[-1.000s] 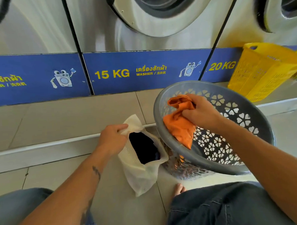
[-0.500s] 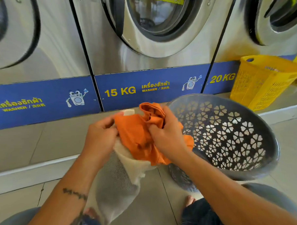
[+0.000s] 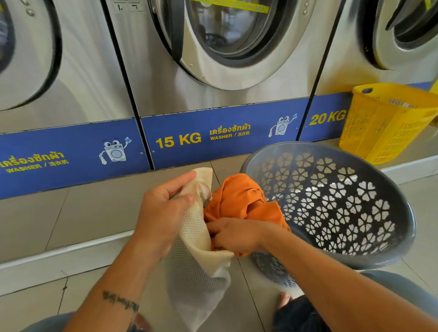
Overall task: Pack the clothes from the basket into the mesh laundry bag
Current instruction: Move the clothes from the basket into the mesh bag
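A cream mesh laundry bag (image 3: 196,274) hangs in front of me, and my left hand (image 3: 164,211) pinches its upper rim and holds the mouth apart. My right hand (image 3: 234,234) grips an orange garment (image 3: 242,201) and presses its lower part into the bag's mouth; the upper part bulges out above my fingers. To the right a grey round basket (image 3: 402,243) with flower-shaped holes lies tilted toward me on the floor. No clothes show inside it. The bag's inside is hidden.
Steel front-loading washers (image 3: 220,47) with a blue label strip line the wall behind a raised tiled step (image 3: 64,215). A yellow plastic basket (image 3: 386,123) stands on the step at the right. My knees in jeans and bare feet are at the bottom.
My right hand lifted the orange garment out of the grey basket, carried it left and pushed it down into the bag's mouth. My left hand raised the bag. The camera tilted up.
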Demonstrator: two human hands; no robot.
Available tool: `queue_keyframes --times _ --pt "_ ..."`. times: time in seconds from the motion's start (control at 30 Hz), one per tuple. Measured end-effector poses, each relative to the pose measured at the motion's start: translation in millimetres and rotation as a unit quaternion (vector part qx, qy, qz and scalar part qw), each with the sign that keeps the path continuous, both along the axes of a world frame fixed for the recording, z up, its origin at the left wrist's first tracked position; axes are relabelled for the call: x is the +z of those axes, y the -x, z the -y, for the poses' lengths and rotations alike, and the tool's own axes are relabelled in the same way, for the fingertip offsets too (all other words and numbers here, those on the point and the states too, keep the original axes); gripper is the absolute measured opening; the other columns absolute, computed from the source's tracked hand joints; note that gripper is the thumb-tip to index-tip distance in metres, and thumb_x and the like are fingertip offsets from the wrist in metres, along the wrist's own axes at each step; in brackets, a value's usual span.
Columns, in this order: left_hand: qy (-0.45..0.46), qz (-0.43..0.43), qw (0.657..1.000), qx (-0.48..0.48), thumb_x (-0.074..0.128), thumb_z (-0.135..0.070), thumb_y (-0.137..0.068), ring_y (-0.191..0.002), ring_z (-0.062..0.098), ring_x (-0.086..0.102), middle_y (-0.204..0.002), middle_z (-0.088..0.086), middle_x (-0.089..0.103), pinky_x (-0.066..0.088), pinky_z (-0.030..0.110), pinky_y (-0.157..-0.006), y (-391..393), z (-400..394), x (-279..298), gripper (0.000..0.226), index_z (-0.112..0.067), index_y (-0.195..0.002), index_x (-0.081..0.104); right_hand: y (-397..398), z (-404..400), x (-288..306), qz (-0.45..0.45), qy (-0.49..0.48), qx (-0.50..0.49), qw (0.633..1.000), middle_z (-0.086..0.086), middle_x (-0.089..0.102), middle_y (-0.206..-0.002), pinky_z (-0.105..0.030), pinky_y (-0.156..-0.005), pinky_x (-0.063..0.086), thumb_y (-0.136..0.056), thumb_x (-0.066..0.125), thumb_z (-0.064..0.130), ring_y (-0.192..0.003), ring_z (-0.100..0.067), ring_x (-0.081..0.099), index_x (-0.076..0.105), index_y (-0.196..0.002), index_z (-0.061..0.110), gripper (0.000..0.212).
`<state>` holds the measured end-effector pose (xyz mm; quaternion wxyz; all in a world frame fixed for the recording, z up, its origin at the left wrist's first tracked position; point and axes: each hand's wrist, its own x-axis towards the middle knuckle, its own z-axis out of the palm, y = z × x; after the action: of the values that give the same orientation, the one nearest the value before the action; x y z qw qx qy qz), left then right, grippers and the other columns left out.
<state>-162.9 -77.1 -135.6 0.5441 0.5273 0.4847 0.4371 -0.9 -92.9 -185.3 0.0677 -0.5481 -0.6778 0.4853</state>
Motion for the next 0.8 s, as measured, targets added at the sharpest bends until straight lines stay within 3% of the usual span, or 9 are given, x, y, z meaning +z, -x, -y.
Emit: queue_keyframes --times 0.1,0.2,0.23,0.3,0.37,0.53,0.63,0.73,0.8 --pt "0.013 0.004 1.000 -0.006 0.056 0.007 -0.087 -0.101 0.018 0.066 -0.113 -0.005 0.071 0.054 0.035 -0.085 -5.5 1.0 -0.9 0.048 -0.032 -0.110 0.072 6.8 -2.4 -7.7 0.016 -0.049 -0.024 0.998 -0.003 0.041 -0.147 -0.047 -0.117 0.033 -0.083 0.043 0.004 -0.135 -0.025 0.040 0.060 -0.131 0.018 0.052" --pt "0.023 -0.002 1.000 -0.010 0.055 0.007 -0.087 -0.102 0.020 0.067 -0.111 -0.004 0.073 0.054 0.038 -0.087 -8.7 0.8 -3.9 0.048 -0.032 -0.109 0.073 6.8 -0.6 -13.6 -0.027 -0.072 -0.093 0.993 -0.019 0.063 -0.105 -0.058 -0.089 0.049 -0.081 0.042 -0.004 -0.091 -0.022 0.058 0.066 -0.100 0.000 0.031" --pt "0.024 -0.004 1.000 -0.007 0.054 0.007 -0.087 -0.103 0.020 0.067 -0.110 -0.005 0.073 0.054 0.038 -0.088 -8.6 -0.4 -5.1 0.049 -0.033 -0.108 0.073 5.4 -0.1 -11.1 -0.043 -0.068 -0.106 0.991 -0.013 0.067 -0.096 -0.049 -0.076 0.051 -0.083 0.042 -0.006 -0.083 -0.017 0.058 0.066 -0.100 0.003 0.031" --pt "0.020 -0.009 1.000 0.015 0.055 0.005 -0.087 -0.104 0.020 0.066 -0.111 -0.007 0.072 0.053 0.038 -0.089 -7.6 -3.8 -5.8 0.049 -0.036 -0.106 0.074 -2.6 1.0 1.7 -0.071 -0.036 -0.102 0.992 0.005 0.070 -0.102 -0.033 -0.078 0.057 -0.092 0.044 -0.002 -0.092 -0.013 0.064 0.066 -0.121 0.020 0.043" --pt "0.011 -0.021 0.999 0.042 0.056 0.002 -0.088 -0.106 0.019 0.065 -0.114 -0.007 0.071 0.054 0.042 -0.090 -5.5 -7.1 -4.5 0.048 -0.039 -0.106 0.073 -16.0 0.2 18.9 -0.060 -0.046 -0.100 0.992 0.003 0.070 -0.113 -0.038 -0.081 0.063 -0.096 0.046 0.003 -0.100 -0.021 0.070 0.058 -0.136 0.028 0.049" --pt "-0.014 -0.062 0.997 0.051 0.054 -0.003 -0.091 -0.107 0.019 0.059 -0.120 -0.006 0.065 0.050 0.027 -0.071 -10.0 -6.0 0.9 0.044 -0.034 -0.119 0.068 -70.2 -5.2 52.5 0.077 -0.262 -0.228 0.934 0.003 0.066 -0.114 -0.034 -0.088 0.054 -0.089 0.058 0.010 -0.102 -0.017 0.063 0.062 -0.128 0.028 0.043" --pt "-0.015 -0.071 0.996 0.051 0.054 -0.002 -0.089 -0.107 0.020 0.059 -0.121 -0.005 0.065 0.046 0.024 -0.067 -14.4 -5.1 0.8 0.047 -0.035 -0.118 0.068 -95.9 -2.1 49.6 0.039 -0.123 -0.252 0.959 -0.004 0.050 -0.144 -0.033 -0.096 0.049 -0.087 0.072 0.020 -0.131 -0.025 0.051 0.040 -0.147 0.035 0.070" --pt "-0.009 -0.070 0.996 0.056 0.053 -0.002 -0.089 -0.102 0.019 0.060 -0.121 -0.004 0.065 0.046 0.025 -0.065 -14.0 -3.4 1.0 0.046 -0.035 -0.117 0.069 -90.9 4.0 32.9 -0.063 0.047 -0.248 0.965 0.008 0.059 -0.114 -0.018 -0.068 0.055 -0.090 0.070 0.012 -0.099 -0.013 0.062 0.038 -0.136 0.038 0.062" --pt "-0.004 -0.069 0.996 0.063 0.051 0.000 -0.090 -0.097 0.016 0.060 -0.120 -0.004 0.064 0.044 0.022 -0.062 -13.6 -1.8 2.2 0.047 -0.033 -0.118 0.069 -88.6 -2.3 17.3 -0.061 0.024 -0.273 0.960 0.003 0.063 -0.115 -0.030 -0.078 0.055 -0.080 0.077 0.013 -0.104 -0.020 0.063 0.045 -0.136 0.034 0.068"
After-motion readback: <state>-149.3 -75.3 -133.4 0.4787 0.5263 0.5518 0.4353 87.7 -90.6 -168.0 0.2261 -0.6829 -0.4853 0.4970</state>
